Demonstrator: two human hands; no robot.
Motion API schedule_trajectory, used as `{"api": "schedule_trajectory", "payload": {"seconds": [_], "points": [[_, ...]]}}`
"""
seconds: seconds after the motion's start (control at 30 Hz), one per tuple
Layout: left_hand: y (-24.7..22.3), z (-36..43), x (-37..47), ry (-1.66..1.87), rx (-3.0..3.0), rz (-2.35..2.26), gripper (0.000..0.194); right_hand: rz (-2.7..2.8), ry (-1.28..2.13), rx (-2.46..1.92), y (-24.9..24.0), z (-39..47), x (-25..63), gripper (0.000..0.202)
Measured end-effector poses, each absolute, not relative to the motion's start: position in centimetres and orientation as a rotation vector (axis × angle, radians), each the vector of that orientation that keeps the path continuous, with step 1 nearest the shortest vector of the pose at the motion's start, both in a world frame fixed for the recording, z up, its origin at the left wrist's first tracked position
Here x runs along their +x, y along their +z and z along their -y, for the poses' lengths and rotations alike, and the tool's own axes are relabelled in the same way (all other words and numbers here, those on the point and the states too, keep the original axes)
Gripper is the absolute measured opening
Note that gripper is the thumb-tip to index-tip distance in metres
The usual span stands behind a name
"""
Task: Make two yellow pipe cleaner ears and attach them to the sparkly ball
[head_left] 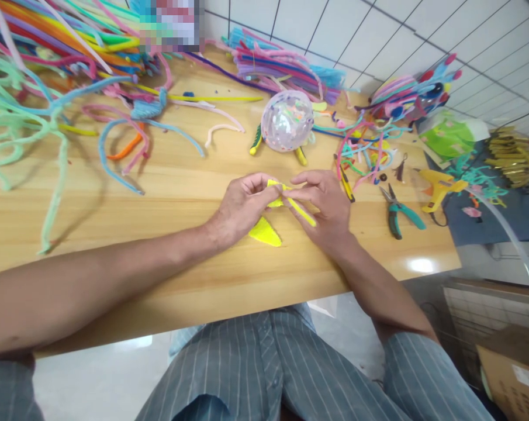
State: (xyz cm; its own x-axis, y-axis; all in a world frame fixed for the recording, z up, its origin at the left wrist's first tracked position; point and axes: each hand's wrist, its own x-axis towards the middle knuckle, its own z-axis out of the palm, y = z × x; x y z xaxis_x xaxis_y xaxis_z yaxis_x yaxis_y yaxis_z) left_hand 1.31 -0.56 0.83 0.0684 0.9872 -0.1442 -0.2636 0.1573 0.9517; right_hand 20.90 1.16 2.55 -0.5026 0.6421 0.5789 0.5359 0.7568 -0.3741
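Note:
My left hand (242,206) pinches a small yellow fuzzy piece (275,202) above the wooden table. Close beside it, my right hand (324,207) has its fingers bent around the same piece, and a yellow strip (303,212) runs from the fingertips across the palm. Both sets of fingertips nearly meet. A pointed yellow fuzzy piece (265,232) shows just below my left hand, partly covered by it.
Beyond the hands stands a clear speckled dome (287,120). Pliers (397,213), a yellow glue gun (439,188) and a cutter (346,184) are on the right. Colourful pipe cleaners (62,41) crowd the left and back of the table (180,280).

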Motion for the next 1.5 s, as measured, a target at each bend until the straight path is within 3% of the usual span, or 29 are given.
{"api": "schedule_trajectory", "payload": {"seconds": [0.37, 0.73, 1.2, 1.33, 1.5], "points": [[1.5, 0.6, 1.6, 1.184, 0.728, -0.856, 0.021, 2.210, 0.096, -0.766, 2.3, -1.4, 21.3, 0.032], [1.7, 0.6, 1.6, 1.155, 0.651, -0.824, 0.027, 2.244, 0.139, -0.890, 2.0, -1.5, 21.7, 0.019], [1.7, 0.5, 1.6, 1.155, 0.609, -0.867, 0.041, 2.266, 0.102, -0.855, 2.2, -1.3, 21.4, 0.025], [1.7, 0.5, 1.5, 1.193, 0.686, -0.991, 0.038, 2.039, 0.283, -0.922, 2.2, -0.9, 20.8, 0.021], [1.9, 0.4, 1.2, 1.226, 0.795, -1.040, 0.031, 1.678, 0.952, -1.089, 2.2, -0.5, 19.7, 0.034]]}}
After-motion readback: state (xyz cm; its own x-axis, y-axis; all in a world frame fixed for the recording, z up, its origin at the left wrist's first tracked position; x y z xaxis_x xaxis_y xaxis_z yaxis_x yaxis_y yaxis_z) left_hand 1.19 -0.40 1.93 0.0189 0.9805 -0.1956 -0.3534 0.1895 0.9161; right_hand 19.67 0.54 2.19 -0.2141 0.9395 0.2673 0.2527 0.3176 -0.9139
